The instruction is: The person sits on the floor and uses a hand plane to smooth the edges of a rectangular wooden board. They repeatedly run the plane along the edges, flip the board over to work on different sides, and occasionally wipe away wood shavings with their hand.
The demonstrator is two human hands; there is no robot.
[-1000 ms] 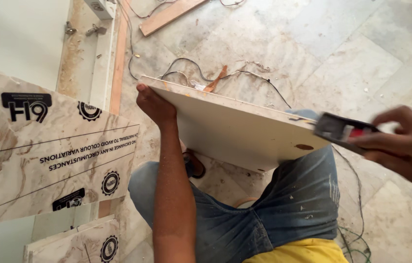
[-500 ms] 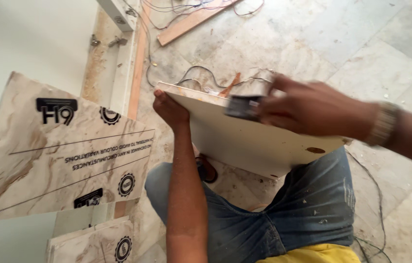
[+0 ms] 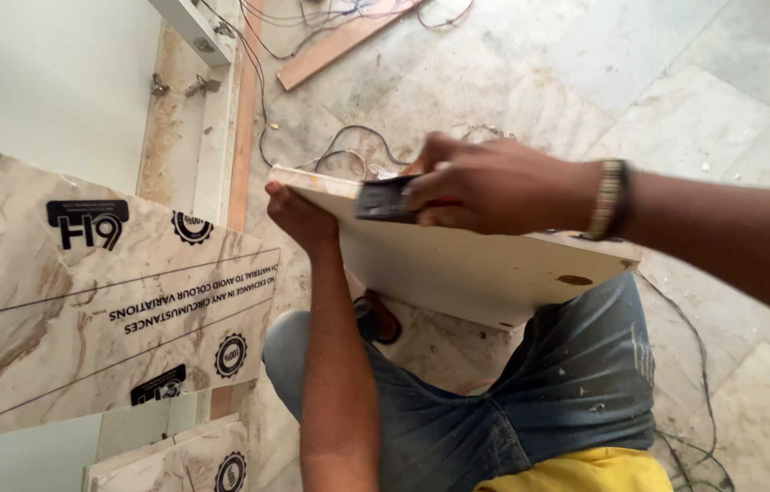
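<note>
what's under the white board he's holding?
Under the white board: the person's blue jeans, a dark shoe and marble floor. Left hand grips its far end. The board hides the floor directly beneath.

At my left I see a marble-patterned beige panel (image 3: 102, 301) with protective film bearing black rectangular labels, round seals and printed lines. I see a second similar panel (image 3: 184, 460) below it, partly cut off.

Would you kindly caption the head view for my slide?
Left hand steadies a pale board on the lap while right hand presses a dark tool on it.
</note>
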